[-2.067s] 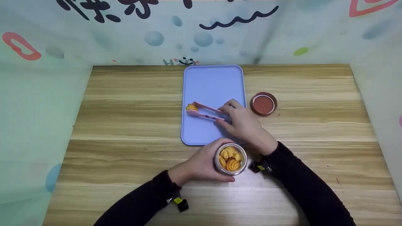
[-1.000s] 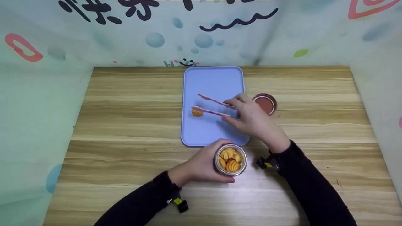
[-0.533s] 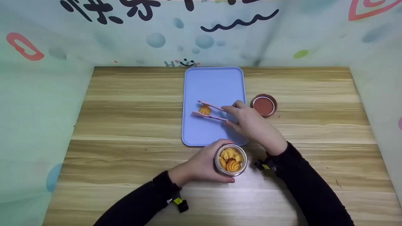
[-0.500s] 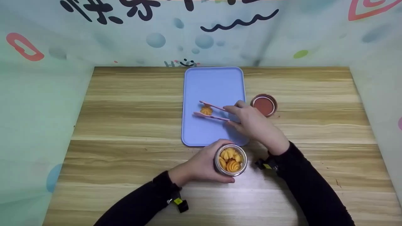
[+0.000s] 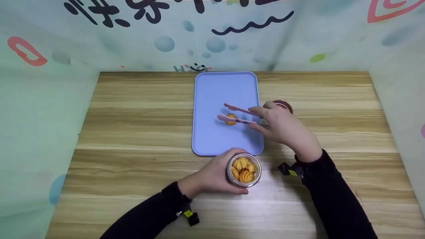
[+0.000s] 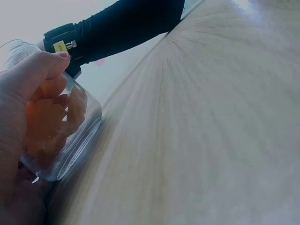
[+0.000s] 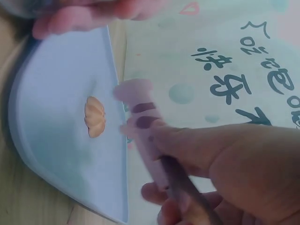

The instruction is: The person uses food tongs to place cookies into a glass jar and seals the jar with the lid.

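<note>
My left hand (image 5: 214,174) grips a clear jar (image 6: 84,145) holding several golden piped cookies (image 5: 246,176), its mouth uncovered. The jar stands on the table at the front edge of a lilac-blue tray (image 5: 225,89). Over the tray, my right hand (image 5: 287,127) holds pink tongs (image 5: 223,118) between thumb and fingers, their arms spread. A single ridged cookie (image 7: 95,117) lies on the tray below the tongs. One tong arm overlaps it in the head view; in the right wrist view the tong tips are off to the side of it.
A reddish-brown round lid (image 5: 286,104) lies on the wooden table (image 5: 142,126) right of the tray, partly hidden by my right hand. Printed cloth walls (image 5: 132,49) enclose the table at the back and both sides.
The single cookie has shifted rightward across the tray. The tongs moved right with my right hand, parting, pinching in around the cookie, then parting again. My left hand and the jar stay put.
</note>
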Demonstrator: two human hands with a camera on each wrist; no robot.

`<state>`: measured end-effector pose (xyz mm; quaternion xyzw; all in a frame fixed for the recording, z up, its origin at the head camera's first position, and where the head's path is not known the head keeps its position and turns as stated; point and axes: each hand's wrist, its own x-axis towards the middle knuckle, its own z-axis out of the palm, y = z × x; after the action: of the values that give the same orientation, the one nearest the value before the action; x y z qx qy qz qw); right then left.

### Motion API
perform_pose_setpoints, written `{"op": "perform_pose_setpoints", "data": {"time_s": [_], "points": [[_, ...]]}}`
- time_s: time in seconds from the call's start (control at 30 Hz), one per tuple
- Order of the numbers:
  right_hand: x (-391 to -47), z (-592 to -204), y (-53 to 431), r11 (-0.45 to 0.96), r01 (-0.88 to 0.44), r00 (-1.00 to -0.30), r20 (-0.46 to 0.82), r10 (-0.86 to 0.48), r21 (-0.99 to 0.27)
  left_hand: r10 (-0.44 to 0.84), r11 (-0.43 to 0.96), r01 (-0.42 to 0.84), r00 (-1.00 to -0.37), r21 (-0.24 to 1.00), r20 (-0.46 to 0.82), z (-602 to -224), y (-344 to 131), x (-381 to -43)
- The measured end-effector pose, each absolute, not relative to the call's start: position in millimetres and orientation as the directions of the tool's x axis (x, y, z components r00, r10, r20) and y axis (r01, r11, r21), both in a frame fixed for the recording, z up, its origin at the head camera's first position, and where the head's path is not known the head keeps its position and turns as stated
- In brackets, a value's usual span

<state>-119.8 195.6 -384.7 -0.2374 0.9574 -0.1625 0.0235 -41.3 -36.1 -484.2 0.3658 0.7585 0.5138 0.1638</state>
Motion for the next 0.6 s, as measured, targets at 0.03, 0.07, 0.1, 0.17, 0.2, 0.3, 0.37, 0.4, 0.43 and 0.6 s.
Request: {"op": "perform_pose_setpoints", "data": {"time_s": [0.03, 0.07, 0.1, 0.17, 0.2, 0.3, 0.37, 0.4, 0.43, 0.6], "points": [[-119.0, -384.4, 195.2, 0.841, -0.438, -0.890, 0.019, -0.456, -0.316, 0.723, 0.205, 0.384, -0.679, 0.900, 0.125, -484.1, -36.2, -41.4], [-118.2, -384.2, 194.8, 0.847, -0.430, -0.893, 0.007, -0.450, -0.312, 0.724, 0.205, 0.382, -0.679, 0.901, 0.123, -484.2, -36.2, -41.3], [-117.6, -384.0, 194.5, 0.852, -0.424, -0.895, -0.003, -0.447, -0.307, 0.724, 0.204, 0.381, -0.678, 0.902, 0.122, -484.3, -36.2, -41.3], [-116.6, -383.9, 194.6, 0.857, -0.418, -0.896, -0.020, -0.444, -0.302, 0.724, 0.201, 0.373, -0.679, 0.905, 0.119, -484.7, -36.3, -41.2], [-116.2, -383.5, 195.0, 0.857, -0.418, -0.895, -0.024, -0.445, -0.302, 0.724, 0.202, 0.369, -0.680, 0.907, 0.115, -484.9, -36.5, -41.1], [-115.3, -382.6, 196.9, 0.860, -0.416, -0.896, -0.032, -0.444, -0.295, 0.723, 0.198, 0.362, -0.681, 0.911, 0.114, -485.0, -36.8, -40.7], [-114.6, -381.7, 198.0, 0.864, -0.409, -0.899, -0.034, -0.437, -0.294, 0.723, 0.195, 0.374, -0.680, 0.907, 0.125, -484.9, -36.6, -41.1], [-114.6, -381.9, 198.3, 0.867, -0.404, -0.901, -0.037, -0.432, -0.293, 0.723, 0.193, 0.381, -0.678, 0.904, 0.132, -485.0, -36.3, -41.3], [-114.6, -382.1, 198.5, 0.870, -0.397, -0.904, -0.041, -0.426, -0.292, 0.722, 0.189, 0.388, -0.677, 0.902, 0.140, -485.1, -36.0, -41.4], [-115.5, -383.7, 198.9, 0.880, -0.381, -0.907, -0.069, -0.415, -0.284, 0.721, 0.187, 0.407, -0.675, 0.894, 0.157, -485.5, -35.9, -41.7]]}}
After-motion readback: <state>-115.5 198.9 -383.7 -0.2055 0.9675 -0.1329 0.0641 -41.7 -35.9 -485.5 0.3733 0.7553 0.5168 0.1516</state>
